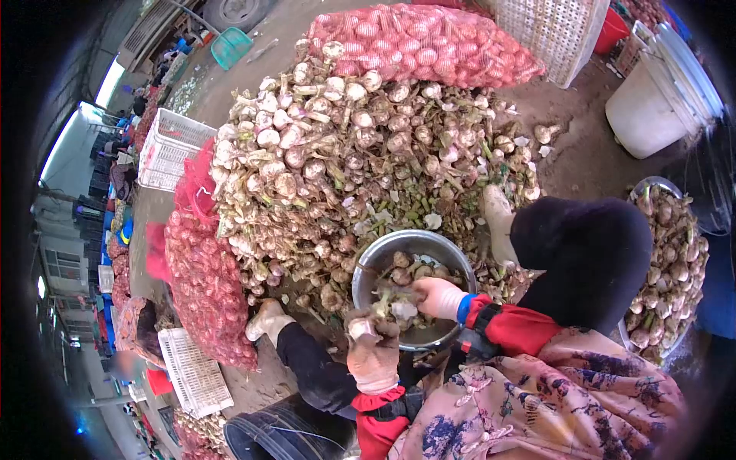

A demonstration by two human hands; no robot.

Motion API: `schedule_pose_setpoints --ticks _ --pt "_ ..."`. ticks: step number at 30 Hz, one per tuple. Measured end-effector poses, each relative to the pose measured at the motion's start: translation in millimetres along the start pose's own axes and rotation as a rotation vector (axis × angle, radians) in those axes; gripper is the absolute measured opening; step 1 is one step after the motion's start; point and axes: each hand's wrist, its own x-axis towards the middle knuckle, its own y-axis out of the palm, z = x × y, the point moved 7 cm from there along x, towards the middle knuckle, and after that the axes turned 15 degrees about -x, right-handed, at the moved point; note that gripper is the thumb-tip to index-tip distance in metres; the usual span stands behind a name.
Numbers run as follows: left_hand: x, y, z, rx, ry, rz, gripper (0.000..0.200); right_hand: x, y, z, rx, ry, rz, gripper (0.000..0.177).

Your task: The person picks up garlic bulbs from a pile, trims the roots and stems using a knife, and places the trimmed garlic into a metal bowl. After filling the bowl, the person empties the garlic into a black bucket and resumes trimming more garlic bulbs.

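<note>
Your left hand (373, 360) has its grip closed on a garlic bulb (360, 328) beside the steel bowl (383, 257). Your right hand (438, 297) is inside the bowl; I cannot tell its grip.

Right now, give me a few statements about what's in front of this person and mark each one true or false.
1. The metal bowl has garlic in it. True.
2. The left hand grips a garlic bulb. True.
3. The right hand rests on the white bucket. False: it is over the metal bowl, its fingers among the garlic there.
4. The mesh sacks are green. False: they are red.
5. A big garlic pile lies beyond the bowl. True.
</note>
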Motion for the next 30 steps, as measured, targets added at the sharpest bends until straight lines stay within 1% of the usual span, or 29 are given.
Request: schedule_pose_setpoints --ticks 1,2,3,4,5,6,8,9,10,12,13,14,16,17,18,20,21,23,24,26,27,28,29,30 --pt "0 -4 1 0.012 0.015 -0.005 0.039 9 12 -30 0.044 0.104 -0.018 0.039" --pt "0 -13 3 0.035 0.014 -0.107 0.04 17 30 -59 0.09 0.213 -0.029 0.044" --pt "2 -25 7 0.132 -0.018 -0.138 0.036 13 23 -54 0.087 0.213 -0.028 0.044" --pt "8 -46 10 0.225 -0.047 -0.168 0.033 5 5 -42 0.163 0.227 -0.041 0.047" --pt "16 -85 15 0.223 -0.129 -0.162 0.045 3 -5 -37 0.238 0.241 -0.052 0.05" --pt "19 -95 18 0.493 -0.194 -0.274 0.053 7 -2 -40 0.231 0.239 -0.046 0.05" --pt "38 -105 9 1.068 -0.084 -0.178 0.064 12 5 -55 0.229 0.283 -0.141 0.051" --pt "47 -67 -10 1.583 -0.019 -0.279 0.07 15 7 -58 0.269 0.255 -0.177 0.051" --pt "65 -70 -24 1.646 0.194 -0.254 0.059 13 1 -49 0.314 0.286 -0.157 0.049" --pt "108 -63 -44 1.375 0.122 -0.461 0.048 7 -14 -19 0.539 0.367 -0.045 0.042" --pt "137 -79 -56 1.435 0.234 -0.378 0.045 17 3 -29 0.652 0.323 -0.022 0.034" --pt "167 -99 -66 1.49 0.347 -0.293 0.043 29 28 -53 0.613 0.319 -0.035 0.035" --pt "215 -105 -74 1.958 0.198 -0.286 0.045 24 7 -21 0.731 0.332 0.048 0.039" --pt "232 -98 -70 2.124 0.072 -0.353 0.047 25 8 -20 0.77 0.361 0.092 0.04" --pt "254 -121 -70 2.242 -0.076 -0.354 0.048 26 3 -19 0.769 0.381 0.084 0.04" --pt "275 -117 -52 2.194 -0.351 -0.237 0.051 24 3 -11 0.926 0.372 0.179 0.034" --pt "286 -123 -47 2.293 -0.389 -0.182 0.052 24 2 -15 0.926 0.397 0.172 0.034" --pt "303 -134 -44 2.46 -0.464 -0.077 0.054 28 1 -11 1.009 0.333 0.243 0.031" --pt "309 -136 -44 2.546 -0.49 -0.042 0.048 29 4 -13 1.009 0.342 0.243 0.031" --pt "301 -111 -44 2.626 -0.473 -0.06 0.042 29 8 -19 1.068 0.352 0.201 0.03" --pt "294 -99 -52 2.543 -0.312 -0.126 0.038 30 6 -21 1.013 0.331 0.162 0.033" --pt "281 -77 -61 2.454 -0.159 -0.194 0.035 30 7 -26 0.954 0.354 0.136 0.036" --pt "264 -58 -72 2.355 -0.028 -0.335 0.033 28 7 -27 0.929 0.364 0.113 0.037" --pt "258 -65 -95 2.187 0.171 -0.335 0.03 27 2 -23 0.905 0.371 0.093 0.038"
